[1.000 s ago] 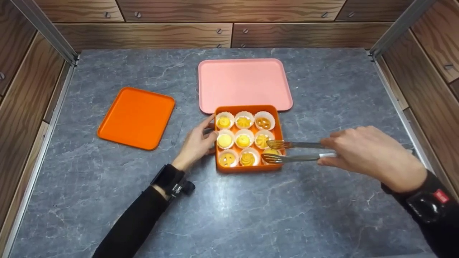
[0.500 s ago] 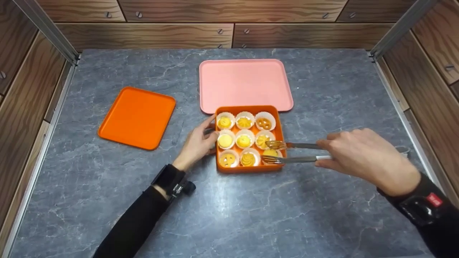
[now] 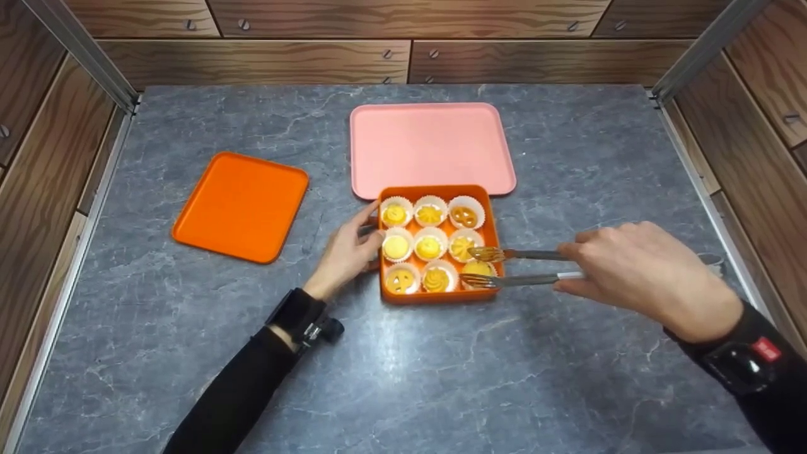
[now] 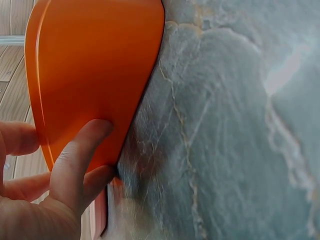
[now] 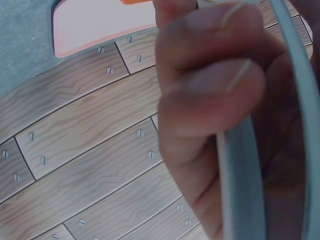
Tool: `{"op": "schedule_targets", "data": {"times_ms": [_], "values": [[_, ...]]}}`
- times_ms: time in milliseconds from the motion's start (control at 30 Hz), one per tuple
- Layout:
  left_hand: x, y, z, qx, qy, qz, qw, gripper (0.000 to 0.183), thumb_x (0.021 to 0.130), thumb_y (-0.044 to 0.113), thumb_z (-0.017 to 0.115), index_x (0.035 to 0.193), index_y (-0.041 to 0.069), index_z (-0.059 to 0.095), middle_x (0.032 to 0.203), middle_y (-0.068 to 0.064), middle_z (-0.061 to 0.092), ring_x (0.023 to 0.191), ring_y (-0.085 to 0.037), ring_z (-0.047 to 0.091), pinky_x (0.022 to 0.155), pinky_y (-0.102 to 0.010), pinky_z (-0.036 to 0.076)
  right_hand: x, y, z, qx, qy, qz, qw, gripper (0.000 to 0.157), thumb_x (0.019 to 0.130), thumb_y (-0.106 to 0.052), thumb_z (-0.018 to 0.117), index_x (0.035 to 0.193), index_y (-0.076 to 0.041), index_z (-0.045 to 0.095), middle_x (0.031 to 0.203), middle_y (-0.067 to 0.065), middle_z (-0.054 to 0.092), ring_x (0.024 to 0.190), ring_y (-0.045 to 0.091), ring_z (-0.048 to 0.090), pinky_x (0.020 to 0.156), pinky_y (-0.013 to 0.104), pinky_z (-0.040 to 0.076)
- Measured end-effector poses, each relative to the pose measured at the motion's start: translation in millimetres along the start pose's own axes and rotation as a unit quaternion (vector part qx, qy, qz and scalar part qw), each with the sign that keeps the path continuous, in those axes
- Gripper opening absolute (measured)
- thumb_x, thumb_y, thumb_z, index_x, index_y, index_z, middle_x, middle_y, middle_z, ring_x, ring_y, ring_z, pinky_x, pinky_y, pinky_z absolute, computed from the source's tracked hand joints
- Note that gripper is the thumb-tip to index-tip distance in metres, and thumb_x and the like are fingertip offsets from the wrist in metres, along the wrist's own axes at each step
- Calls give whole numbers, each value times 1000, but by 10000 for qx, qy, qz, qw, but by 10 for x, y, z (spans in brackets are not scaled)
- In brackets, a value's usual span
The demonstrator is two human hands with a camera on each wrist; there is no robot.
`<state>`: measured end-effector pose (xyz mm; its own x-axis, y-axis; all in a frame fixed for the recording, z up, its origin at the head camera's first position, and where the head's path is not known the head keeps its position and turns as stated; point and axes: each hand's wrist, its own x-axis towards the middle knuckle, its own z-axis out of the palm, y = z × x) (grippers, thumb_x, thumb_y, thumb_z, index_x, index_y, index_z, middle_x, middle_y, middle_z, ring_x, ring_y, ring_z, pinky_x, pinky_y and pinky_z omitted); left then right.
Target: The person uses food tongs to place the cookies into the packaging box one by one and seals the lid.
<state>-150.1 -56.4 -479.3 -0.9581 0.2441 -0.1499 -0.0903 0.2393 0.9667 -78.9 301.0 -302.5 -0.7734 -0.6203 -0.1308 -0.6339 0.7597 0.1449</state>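
An orange square box (image 3: 439,298) holds several small yellow and brown cookies, each in a white paper cup (image 3: 430,244). My left hand (image 3: 345,255) touches the box's left wall. In the left wrist view, its thumb (image 4: 85,142) presses the outer side, with other fingers near the rim and bottom edge. From the right, my right hand (image 3: 646,274) grips metal tongs (image 3: 536,279). Their two tips stand apart over the box's lower right cups, partly covering a yellow cookie (image 3: 477,268). I cannot tell whether the tips touch it. The right wrist view shows curled fingers around the tongs' arms (image 5: 242,175).
A pink tray (image 3: 432,148) lies just behind the box, its front edge partly hidden by it. Off to the left lies a flat orange lid or tray (image 3: 241,208). The grey marbled tabletop (image 3: 403,384) is bounded at the back and sides by wood-patterned panels (image 3: 252,62).
My right hand has shifted slightly left over the last second, while the tong tips hover at nearly the same spot. The left hand and box have stayed put.
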Motion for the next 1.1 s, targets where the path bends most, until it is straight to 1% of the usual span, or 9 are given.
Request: {"op": "schedule_targets", "data": {"times_ms": [200,333,433,567,800,967,1033,1100], "values": [[0,-12,6,-69,26,41,10000,65,101,13,59,163,19,36,141,-14,56,101,-24,71,62,-40,64,65,-27,-59,31,-61,109,9999,39,79,-45,88,76,-12,67,62,-3,56,45,14,44,36,39,45],[-2,-12,8,-31,43,84,10000,65,102,13,59,162,18,37,140,-16,57,100,-24,71,59,-37,63,109,-57,-46,59,-134,230,9996,38,79,-44,87,74,-12,67,60,-3,54,45,15,42,35,39,43],[-3,-3,9,7,46,48,10000,65,102,13,59,162,19,37,141,-15,57,100,-25,71,59,-35,63,126,-71,-20,10,-96,241,9997,38,78,-43,87,74,-12,67,59,-3,52,44,16,42,35,39,43],[-2,7,4,-56,12,-25,10000,65,102,14,59,163,20,36,142,-14,56,103,-25,70,63,-36,64,135,-80,-2,-42,-32,216,9998,37,78,-42,88,74,-11,67,59,-2,52,44,17,43,34,40,43],[-4,10,-2,-140,-46,-26,9999,66,102,14,59,163,21,35,143,-15,55,104,-25,70,67,-38,65,131,-92,-2,-102,41,253,9996,37,78,-42,87,73,-12,65,58,-2,51,43,17,42,34,41,43],[-2,-3,-3,-101,-4,40,9999,65,102,13,60,163,19,36,143,-16,55,106,-24,70,67,-37,64,130,-95,-20,-134,68,234,9996,37,78,-42,86,75,-11,67,59,-2,53,43,17,43,34,41,43],[-3,-5,-4,-81,2,56,10000,65,102,13,60,162,19,36,143,-16,55,105,-24,70,65,-37,64,120,-80,-32,-101,50,222,9997,36,79,-43,86,79,-11,69,61,-2,55,43,15,43,34,38,43],[-5,-3,-4,-92,-2,61,9999,65,102,13,59,162,19,37,143,-16,55,105,-24,71,64,-37,64,106,-50,-38,-31,148,180,9997,35,81,-42,86,85,-10,73,62,-2,56,43,13,41,33,34,42]]}}
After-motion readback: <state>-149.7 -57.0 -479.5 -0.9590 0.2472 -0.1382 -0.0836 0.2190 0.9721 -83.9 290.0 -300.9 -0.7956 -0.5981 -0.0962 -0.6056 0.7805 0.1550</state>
